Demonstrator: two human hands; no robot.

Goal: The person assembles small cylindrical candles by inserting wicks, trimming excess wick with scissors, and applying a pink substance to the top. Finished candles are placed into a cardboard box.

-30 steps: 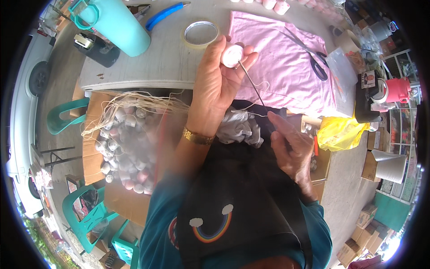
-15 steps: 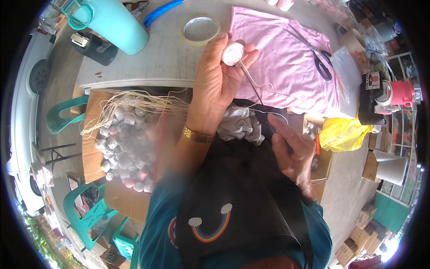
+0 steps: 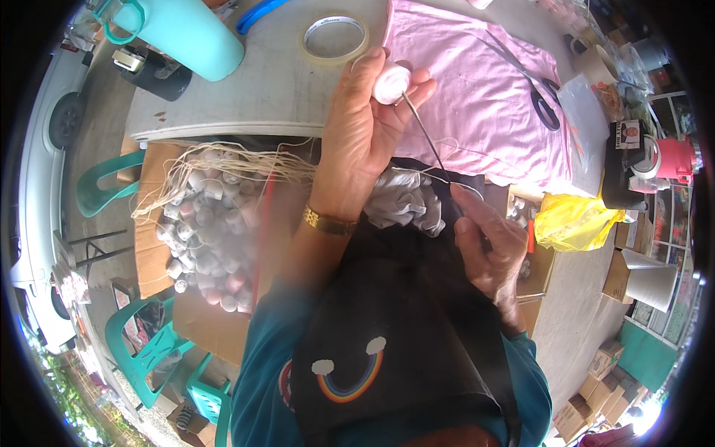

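Above the table's near edge, my left hand (image 3: pixel 356 138) is closed round a small pale pink-white roll (image 3: pixel 392 82), its round end facing me. Lower and to the right, my right hand (image 3: pixel 490 242) grips a long thin metal needle-like tool (image 3: pixel 426 134) that slants up to the left. Its far end meets the roll's end face; whether it goes inside cannot be told. A thin white string (image 3: pixel 447 141) loops beside the tool and runs to my right fingers. Grey-white crumpled cloth (image 3: pixel 406 201) lies between my wrists.
A cardboard box (image 3: pixel 154 257) of similar small rolls (image 3: pixel 212 238) stands left, cream strings (image 3: pixel 223 165) over its top. On the table (image 3: pixel 261 104) are a pink cloth (image 3: pixel 469 89), black scissors (image 3: pixel 547 108), a tape roll (image 3: pixel 335 59) and a turquoise bottle (image 3: pixel 190 37). A yellow bag (image 3: pixel 577 222) hangs at right.
Both hands keep their holds. The roll and the tool's tip have shifted slightly down and right in view, and the string loop beside the tool looks smaller.
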